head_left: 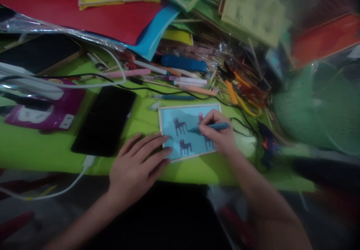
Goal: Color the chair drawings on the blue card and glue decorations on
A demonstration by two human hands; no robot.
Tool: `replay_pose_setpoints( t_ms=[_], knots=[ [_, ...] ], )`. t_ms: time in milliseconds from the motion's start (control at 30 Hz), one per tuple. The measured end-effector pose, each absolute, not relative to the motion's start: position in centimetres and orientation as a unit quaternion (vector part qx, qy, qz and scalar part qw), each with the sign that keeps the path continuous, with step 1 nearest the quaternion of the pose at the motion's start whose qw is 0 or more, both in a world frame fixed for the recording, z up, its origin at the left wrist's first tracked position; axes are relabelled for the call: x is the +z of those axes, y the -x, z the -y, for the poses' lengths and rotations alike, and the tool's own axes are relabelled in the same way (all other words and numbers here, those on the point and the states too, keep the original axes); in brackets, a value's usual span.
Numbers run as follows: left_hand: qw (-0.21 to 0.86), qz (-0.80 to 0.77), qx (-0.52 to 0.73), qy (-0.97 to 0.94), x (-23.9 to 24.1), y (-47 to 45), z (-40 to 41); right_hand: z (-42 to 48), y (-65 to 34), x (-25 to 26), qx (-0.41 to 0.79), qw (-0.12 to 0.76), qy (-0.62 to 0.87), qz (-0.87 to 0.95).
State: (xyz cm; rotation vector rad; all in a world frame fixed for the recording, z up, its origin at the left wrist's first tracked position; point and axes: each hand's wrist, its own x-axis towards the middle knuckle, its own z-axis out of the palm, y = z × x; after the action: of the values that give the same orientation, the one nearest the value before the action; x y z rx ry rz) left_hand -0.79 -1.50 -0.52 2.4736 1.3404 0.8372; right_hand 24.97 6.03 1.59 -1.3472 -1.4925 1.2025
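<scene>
A light-blue card (171, 145) with a pale raised border lies on the green tabletop, with several small dark chair drawings on it and a red shape near its upper right. My right hand (219, 133) pinches a blue marker (216, 126), its tip over the card just right of the upper left chair. Part of the drawings at the right is hidden by that hand. My left hand (140, 163) lies flat with fingers spread, its fingertips resting on the card's left edge.
A black phone (104, 120) with a white cable lies left of the card, beside a purple power strip (45, 107). Behind are loose pens (188, 80), orange-handled scissors (247, 105), thin sticks and coloured sheets (92, 21). A green round object (315, 107) stands at right.
</scene>
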Motion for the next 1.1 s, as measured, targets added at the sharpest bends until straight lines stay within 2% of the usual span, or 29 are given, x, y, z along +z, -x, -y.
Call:
replay_pose_setpoints(
  t_ms=[1100],
  knots=[
    [0.105,-0.457,0.286,-0.836,-0.61,0.72,1.59,-6.05,-24.79,1.64,0.478,0.396,0.519,0.588]
  ],
)
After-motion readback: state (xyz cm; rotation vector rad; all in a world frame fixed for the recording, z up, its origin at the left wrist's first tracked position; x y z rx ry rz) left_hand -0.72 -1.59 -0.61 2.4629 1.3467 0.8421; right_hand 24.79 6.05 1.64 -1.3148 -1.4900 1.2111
